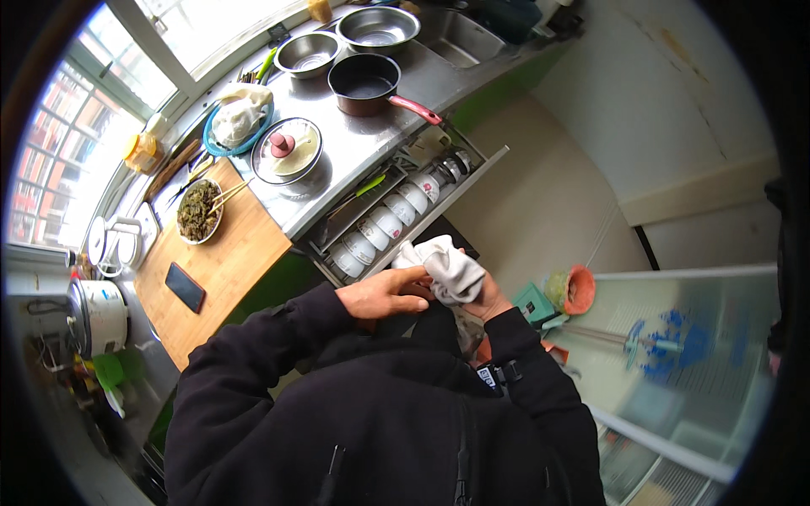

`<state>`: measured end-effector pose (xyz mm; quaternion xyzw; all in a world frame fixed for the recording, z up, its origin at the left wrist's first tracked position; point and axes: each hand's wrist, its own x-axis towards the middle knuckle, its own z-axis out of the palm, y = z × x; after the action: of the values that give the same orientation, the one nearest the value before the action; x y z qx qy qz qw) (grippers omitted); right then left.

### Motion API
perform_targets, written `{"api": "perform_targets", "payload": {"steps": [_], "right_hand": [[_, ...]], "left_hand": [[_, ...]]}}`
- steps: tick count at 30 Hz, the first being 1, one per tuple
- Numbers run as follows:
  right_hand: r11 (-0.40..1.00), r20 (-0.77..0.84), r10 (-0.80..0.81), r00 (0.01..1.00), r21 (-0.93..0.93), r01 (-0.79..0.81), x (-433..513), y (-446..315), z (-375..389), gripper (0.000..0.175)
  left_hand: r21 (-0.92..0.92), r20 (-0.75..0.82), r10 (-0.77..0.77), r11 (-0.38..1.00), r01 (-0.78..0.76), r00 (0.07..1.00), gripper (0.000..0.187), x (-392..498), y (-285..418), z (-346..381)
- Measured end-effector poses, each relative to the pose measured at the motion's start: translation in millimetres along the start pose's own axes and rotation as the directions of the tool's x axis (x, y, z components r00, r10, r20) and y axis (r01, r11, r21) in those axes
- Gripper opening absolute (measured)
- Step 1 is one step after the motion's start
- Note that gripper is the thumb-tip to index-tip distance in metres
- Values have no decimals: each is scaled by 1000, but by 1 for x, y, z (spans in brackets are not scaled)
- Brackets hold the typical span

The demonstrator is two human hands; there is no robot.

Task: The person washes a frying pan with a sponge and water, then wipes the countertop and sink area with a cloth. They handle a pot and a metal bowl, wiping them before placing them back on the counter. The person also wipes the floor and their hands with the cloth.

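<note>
A crumpled whitish cloth (450, 269) is bunched in my right hand (487, 297), held over the front of an open drawer (436, 221). My left hand (383, 294) lies against the cloth's near left side, its fingers stretched towards it; whether they grip it is unclear. Several white bowls (386, 221) stand on edge in a row in the drawer. A green-handled utensil (370, 185) lies in the compartment behind them. On the steel counter above are a saucepan (364, 85) with a red handle and a glass-lidded pot (288, 152).
A wooden board (247, 253) at the left holds a phone (185, 288) and a bowl of dark greens (200, 211) with chopsticks. Steel basins (378, 28) stand near the sink (459, 38). A rice cooker (98, 318) is far left, a glass door (683, 341) right.
</note>
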<state>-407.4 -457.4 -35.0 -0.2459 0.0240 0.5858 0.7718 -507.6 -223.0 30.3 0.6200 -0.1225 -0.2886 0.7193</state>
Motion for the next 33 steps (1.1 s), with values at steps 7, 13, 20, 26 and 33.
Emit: {"api": "perform_targets", "payload": {"steps": [7, 13, 20, 26, 33], "right_hand": [[719, -435, -276, 857, -685, -116, 30, -149, -119, 26], [282, 25, -12, 1000, -959, 27, 121, -187, -120, 27], [-149, 392, 573, 720, -814, 561, 219, 6, -46, 38], [-526, 352, 656, 668, -422, 739, 227, 109, -75, 47], [-320, 414, 675, 610, -581, 748, 237, 13, -130, 38]], "left_hand": [[-77, -802, -299, 910, 407, 517, 42, -39, -113, -37], [-794, -566, -782, 603, -84, -260, 68, -57, -219, 33], [-710, -479, -875, 336, -618, 74, 66, -22, -249, 61], [-638, -466, -883, 299, -709, 48, 65, 1, -254, 54], [-519, -388, -922, 211, -828, 8, 60, -12, -271, 28]]}}
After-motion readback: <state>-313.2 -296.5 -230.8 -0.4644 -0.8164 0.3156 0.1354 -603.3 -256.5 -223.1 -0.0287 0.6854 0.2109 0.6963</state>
